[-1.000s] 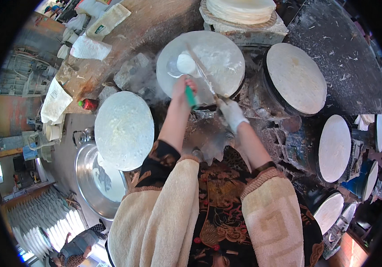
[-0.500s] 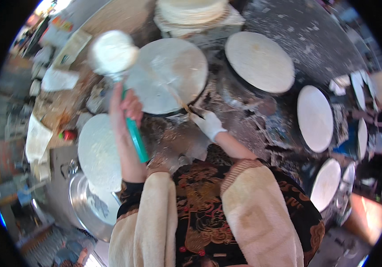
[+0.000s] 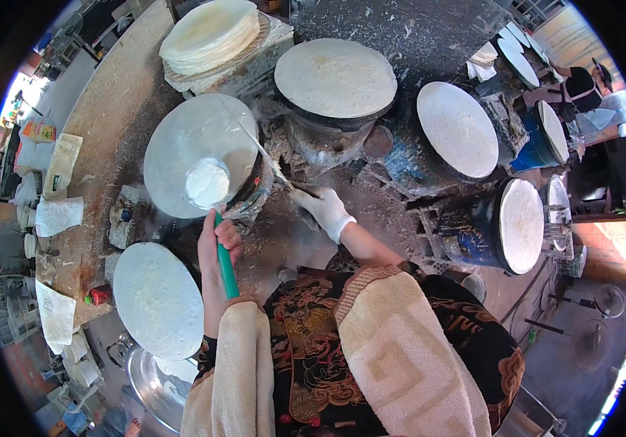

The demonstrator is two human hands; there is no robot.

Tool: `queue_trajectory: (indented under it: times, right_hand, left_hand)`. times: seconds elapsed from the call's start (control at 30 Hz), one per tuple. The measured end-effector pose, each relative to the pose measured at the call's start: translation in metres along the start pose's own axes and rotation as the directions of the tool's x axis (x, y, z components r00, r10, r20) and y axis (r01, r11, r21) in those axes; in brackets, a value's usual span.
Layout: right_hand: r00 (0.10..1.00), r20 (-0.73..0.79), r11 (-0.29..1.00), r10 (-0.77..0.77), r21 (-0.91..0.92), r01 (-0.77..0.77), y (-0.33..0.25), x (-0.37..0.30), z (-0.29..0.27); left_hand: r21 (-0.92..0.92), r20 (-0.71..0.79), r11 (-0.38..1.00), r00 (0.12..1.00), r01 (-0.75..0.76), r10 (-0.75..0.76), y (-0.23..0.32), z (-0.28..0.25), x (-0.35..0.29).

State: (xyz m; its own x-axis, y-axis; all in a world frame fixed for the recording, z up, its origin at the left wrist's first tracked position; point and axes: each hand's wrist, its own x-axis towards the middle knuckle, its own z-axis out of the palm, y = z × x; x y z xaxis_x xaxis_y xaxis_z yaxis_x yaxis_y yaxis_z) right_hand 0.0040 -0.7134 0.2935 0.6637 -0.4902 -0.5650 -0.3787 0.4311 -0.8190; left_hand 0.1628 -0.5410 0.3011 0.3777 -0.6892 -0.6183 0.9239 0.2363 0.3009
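Observation:
My left hand (image 3: 218, 240), bare, is closed around the green handle of a ladle (image 3: 208, 182). The ladle's round head, coated in white batter, is over the lower part of a pale round griddle (image 3: 182, 146); whether it touches the surface I cannot tell. My right hand (image 3: 325, 213), in a white glove, is closed on a long thin spatula (image 3: 273, 164). Its tip reaches the griddle's right edge. A round white sheet of batter covers the griddle (image 3: 158, 300) nearest my left forearm. Another white round lies on the griddle (image 3: 335, 76) beyond my right hand.
A stack of thin white rounds (image 3: 211, 36) stands at the far left. More white-topped griddles (image 3: 458, 130) (image 3: 522, 226) curve away to the right. Lower left sits a shiny metal basin (image 3: 149, 390). A worktop (image 3: 101, 124) with cloths runs along the left. Another person (image 3: 582, 91) is at far right.
The ladle has come from beyond the griddle's left side to over its lower part. My view has turned right. Both hands keep their holds.

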Motion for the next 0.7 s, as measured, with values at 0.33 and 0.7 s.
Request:
queue_trajectory:
  times: [0.33,0.7]
  right_hand:
    - [0.824,0.564,0.726,-0.048,-0.547,0.416,-0.066,0.043,-0.035]
    - [0.707,-0.508,0.582,-0.492,-0.796,-0.167,-0.166,0.355,-0.390]
  left_hand:
    - [0.359,-0.125,0.932,0.987,-0.052,0.103,-0.061,0.048,0.020]
    - [-0.138,-0.232,0.980,0.966,-0.147,0.112,-0.097,0.096,-0.002]
